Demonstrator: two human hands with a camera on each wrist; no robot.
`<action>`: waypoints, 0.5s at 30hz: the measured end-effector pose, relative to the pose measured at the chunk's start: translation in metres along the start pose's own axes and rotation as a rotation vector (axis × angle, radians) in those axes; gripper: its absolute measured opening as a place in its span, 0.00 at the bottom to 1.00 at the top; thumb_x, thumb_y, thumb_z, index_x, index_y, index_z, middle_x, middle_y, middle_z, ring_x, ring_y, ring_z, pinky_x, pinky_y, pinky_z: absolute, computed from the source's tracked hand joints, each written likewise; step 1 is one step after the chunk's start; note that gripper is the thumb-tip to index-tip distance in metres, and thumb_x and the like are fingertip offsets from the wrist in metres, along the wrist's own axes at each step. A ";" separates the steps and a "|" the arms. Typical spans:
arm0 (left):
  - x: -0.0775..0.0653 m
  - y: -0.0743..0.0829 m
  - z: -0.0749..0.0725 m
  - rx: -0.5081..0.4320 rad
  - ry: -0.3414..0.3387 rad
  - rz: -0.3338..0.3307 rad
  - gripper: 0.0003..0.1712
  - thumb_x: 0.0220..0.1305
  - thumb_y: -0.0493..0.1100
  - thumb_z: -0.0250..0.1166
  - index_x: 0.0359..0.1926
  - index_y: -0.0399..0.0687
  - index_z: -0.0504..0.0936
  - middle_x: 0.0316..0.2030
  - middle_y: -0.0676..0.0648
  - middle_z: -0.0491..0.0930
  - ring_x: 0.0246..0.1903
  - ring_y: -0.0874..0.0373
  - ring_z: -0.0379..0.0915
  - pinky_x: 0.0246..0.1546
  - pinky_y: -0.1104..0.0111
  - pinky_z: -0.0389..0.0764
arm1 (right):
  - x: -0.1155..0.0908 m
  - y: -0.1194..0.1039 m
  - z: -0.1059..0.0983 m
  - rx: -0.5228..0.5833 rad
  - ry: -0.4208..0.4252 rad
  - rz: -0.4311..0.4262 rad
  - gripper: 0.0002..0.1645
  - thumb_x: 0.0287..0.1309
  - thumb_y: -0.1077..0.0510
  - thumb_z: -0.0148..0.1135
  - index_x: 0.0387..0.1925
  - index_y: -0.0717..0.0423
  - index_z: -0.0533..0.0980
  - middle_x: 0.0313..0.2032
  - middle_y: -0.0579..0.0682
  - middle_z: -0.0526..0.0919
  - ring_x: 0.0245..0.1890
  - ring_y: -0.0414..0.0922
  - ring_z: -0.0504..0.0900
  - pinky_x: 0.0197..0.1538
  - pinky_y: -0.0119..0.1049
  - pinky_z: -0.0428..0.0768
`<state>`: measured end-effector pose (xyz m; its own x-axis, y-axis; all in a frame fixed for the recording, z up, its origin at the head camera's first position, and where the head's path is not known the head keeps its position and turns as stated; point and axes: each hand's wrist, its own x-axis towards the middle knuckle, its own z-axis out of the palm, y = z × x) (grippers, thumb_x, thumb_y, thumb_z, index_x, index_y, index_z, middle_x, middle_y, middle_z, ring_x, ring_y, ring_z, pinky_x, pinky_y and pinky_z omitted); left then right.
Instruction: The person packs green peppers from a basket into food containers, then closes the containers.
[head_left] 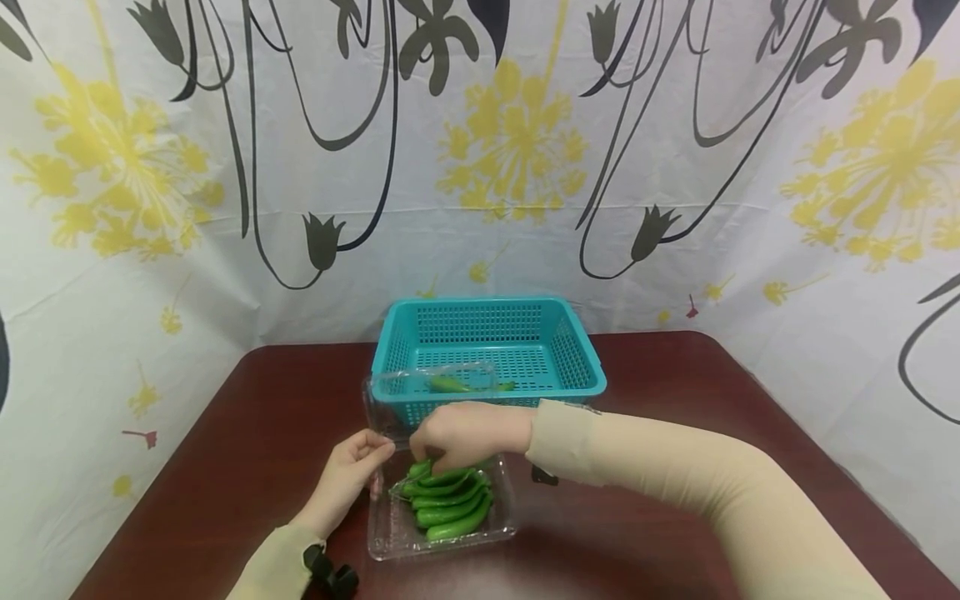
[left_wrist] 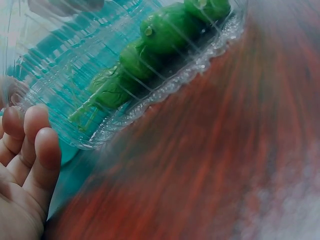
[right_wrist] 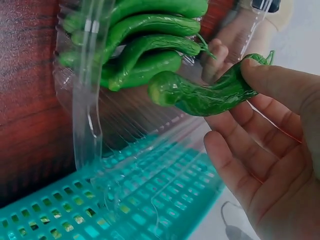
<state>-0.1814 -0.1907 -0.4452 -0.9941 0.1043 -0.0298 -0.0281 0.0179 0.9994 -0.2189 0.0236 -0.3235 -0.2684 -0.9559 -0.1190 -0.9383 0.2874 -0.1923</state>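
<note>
A clear plastic clamshell box (head_left: 390,537) sits on the table, its lid (head_left: 382,417) raised toward the basket. Several green peppers (head_left: 453,512) lie side by side inside, curved and glossy. My right hand (head_left: 457,437) reaches over the box. In the right wrist view it pinches one crooked green pepper (right_wrist: 215,97) near the stem, between thumb and fingers, above the others. At the box's left edge, near the fold, my left hand (head_left: 348,475) grips the plastic between thumb and fingertips. The left wrist view shows its fingers (left_wrist: 47,150) beside the clear wall.
Behind the box stands a turquoise mesh basket (head_left: 487,302), with a green pepper (head_left: 450,384) visible in it through the raised lid. The dark red table (head_left: 637,517) extends to both sides. A patterned cloth (head_left: 517,267) hangs behind the table.
</note>
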 end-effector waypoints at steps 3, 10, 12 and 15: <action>0.000 0.000 0.000 0.003 0.004 -0.003 0.17 0.65 0.45 0.65 0.44 0.34 0.75 0.18 0.45 0.72 0.13 0.56 0.67 0.17 0.63 0.75 | 0.001 0.001 0.004 -0.005 -0.005 0.005 0.06 0.54 0.59 0.68 0.35 0.50 0.80 0.30 0.35 0.79 0.28 0.28 0.73 0.33 0.18 0.72; 0.000 0.002 0.001 -0.001 0.016 -0.014 0.18 0.64 0.45 0.66 0.44 0.33 0.75 0.20 0.43 0.73 0.13 0.56 0.67 0.16 0.65 0.75 | 0.003 0.001 0.015 -0.020 -0.024 0.029 0.06 0.54 0.59 0.69 0.34 0.49 0.80 0.30 0.35 0.79 0.28 0.28 0.73 0.33 0.18 0.72; 0.000 0.002 0.001 -0.002 0.018 -0.016 0.18 0.64 0.44 0.66 0.44 0.33 0.75 0.20 0.43 0.73 0.13 0.56 0.66 0.16 0.65 0.74 | 0.004 0.001 0.018 -0.027 -0.027 0.029 0.06 0.53 0.60 0.69 0.34 0.49 0.80 0.30 0.35 0.78 0.27 0.28 0.73 0.32 0.18 0.71; 0.000 0.002 0.001 -0.001 0.022 -0.018 0.17 0.64 0.44 0.66 0.43 0.33 0.75 0.20 0.42 0.72 0.13 0.57 0.66 0.16 0.66 0.74 | 0.004 0.001 0.023 -0.035 -0.030 0.019 0.06 0.53 0.60 0.68 0.33 0.49 0.80 0.29 0.35 0.78 0.26 0.29 0.72 0.30 0.18 0.71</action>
<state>-0.1813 -0.1895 -0.4431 -0.9955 0.0820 -0.0479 -0.0465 0.0185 0.9987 -0.2164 0.0211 -0.3463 -0.2805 -0.9478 -0.1516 -0.9402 0.3031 -0.1555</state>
